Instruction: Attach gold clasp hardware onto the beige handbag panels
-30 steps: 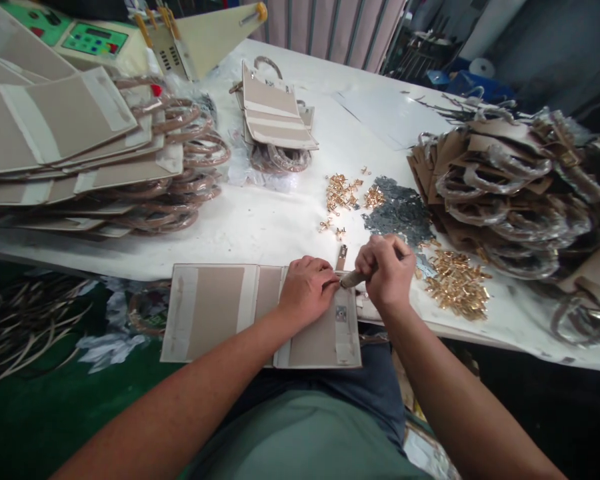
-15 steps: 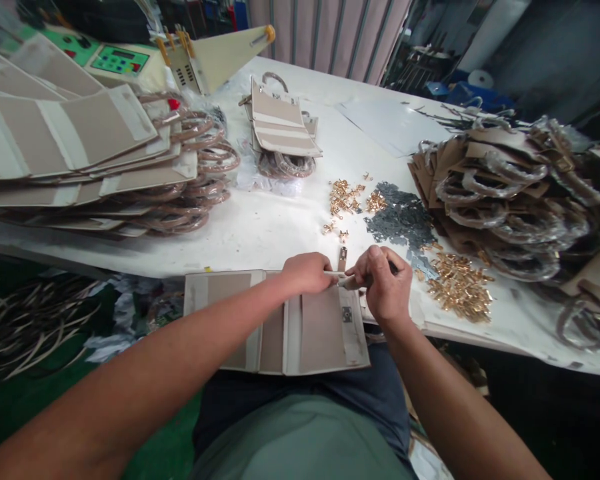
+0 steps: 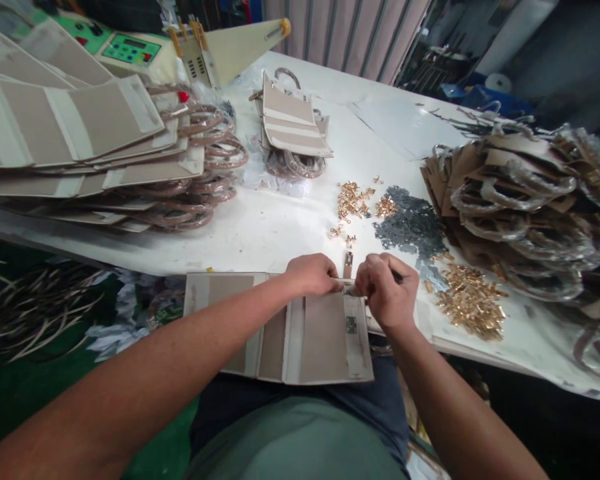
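Observation:
A beige bag panel (image 3: 330,347) with pale strips lies open over my lap and the table edge. My left hand (image 3: 314,275) is closed at its upper edge, fingertips pinching the panel there. Beside it, my right hand (image 3: 389,290) is wrapped round a slim tool with a dark handle (image 3: 396,275); its kind is hard to make out. The tool's front end meets the panel close to my left fingertips, which partly hide the spot. A square metal plate (image 3: 351,325) sits on the panel's right strip. Just beyond the hands is a brown strap with a metal fitting (image 3: 349,259).
Gold fittings (image 3: 473,300) are heaped right of my hand, near dark metal plates (image 3: 405,220) and smaller gold pieces (image 3: 353,200). Handled bag parts are stacked left (image 3: 100,120) and right (image 3: 520,193). Several panels (image 3: 295,123) stand at the back, near a machine (image 3: 130,53).
The camera view has shifted slightly, so the table things sit a little further right. Both hands stay at the panel's upper edge, with the tool still in my right hand.

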Tool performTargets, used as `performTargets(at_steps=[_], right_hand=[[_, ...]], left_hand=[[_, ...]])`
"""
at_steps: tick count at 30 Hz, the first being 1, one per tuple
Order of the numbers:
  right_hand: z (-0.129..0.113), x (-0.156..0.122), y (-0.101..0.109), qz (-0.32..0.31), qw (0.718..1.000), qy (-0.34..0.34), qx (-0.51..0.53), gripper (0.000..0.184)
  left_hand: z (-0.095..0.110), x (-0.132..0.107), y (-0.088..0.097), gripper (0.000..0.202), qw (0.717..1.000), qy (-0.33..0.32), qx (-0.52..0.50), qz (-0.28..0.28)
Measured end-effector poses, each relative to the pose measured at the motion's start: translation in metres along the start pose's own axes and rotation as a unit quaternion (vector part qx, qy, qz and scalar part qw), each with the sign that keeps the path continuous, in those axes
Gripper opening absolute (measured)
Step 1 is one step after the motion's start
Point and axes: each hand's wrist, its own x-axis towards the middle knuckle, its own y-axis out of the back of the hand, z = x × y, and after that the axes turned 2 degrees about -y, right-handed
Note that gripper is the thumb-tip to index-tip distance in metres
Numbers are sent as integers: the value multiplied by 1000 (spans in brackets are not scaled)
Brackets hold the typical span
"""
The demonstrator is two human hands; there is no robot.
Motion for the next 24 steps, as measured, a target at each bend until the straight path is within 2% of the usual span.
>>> performTargets(at_steps=[2, 5, 9, 11, 13, 18, 21, 24], right_hand=[[4, 0, 3, 21, 999, 22, 32, 47], [3, 1, 5, 18, 998, 44, 42, 46], [7, 0, 0, 8, 1000, 7, 14, 46], [5, -1, -4, 2, 1000, 11, 15, 47], [0, 0, -8, -23, 999, 30, 4, 47], [-4, -1, -14, -136, 984, 51, -99, 49], [5, -2, -12, -146, 979, 62, -130, 48], [11, -3, -7, -123, 983, 54, -123, 48]], left_hand=[[-1, 0, -1, 24, 1000, 7, 2, 9], [-2, 2, -2, 23, 1000, 3, -2, 16], [-3, 1, -2, 27, 1000, -2, -23, 6], [-4, 1, -2, 27, 1000, -4, -25, 8], [-7, 4, -4, 27, 1000, -17, -21, 15], [-17, 18, -15, 37, 999, -35, -16, 25], [-20, 20, -16, 35, 999, -47, -18, 22], [-17, 12, -10, 32, 998, -51, -24, 17]])
